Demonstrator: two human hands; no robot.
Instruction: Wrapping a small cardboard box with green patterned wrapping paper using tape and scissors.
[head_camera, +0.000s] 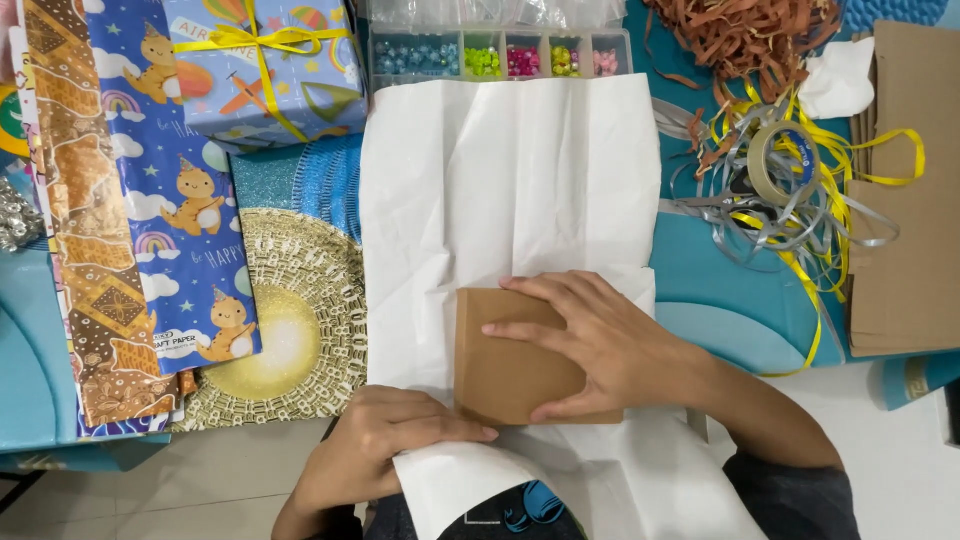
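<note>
White tissue paper (500, 180) lies spread over the blue surface (720, 300), running from the bead box down past the near edge. Patterned wrapping paper (185, 200) with cartoon cats lies far left, beside a brown-and-gold sheet (85, 220). Flat cardboard (905, 190) sits at the far right. A wrapped gift (265, 65) tied with yellow ribbon stands at the top left. A round gold mat (290, 330) lies just left of the tissue. Tangled silver and yellow ribbon (790, 200) lies to the right, with a tape roll (778, 160) on it. A clear compartment box of beads (500, 58) touches the tissue's far edge. A small brown box (500, 370) rests on the tissue near the person; the right hand (600, 345) presses flat on it, fingers spread. The left hand (385, 440) pinches the tissue's near edge beside the box.
</note>
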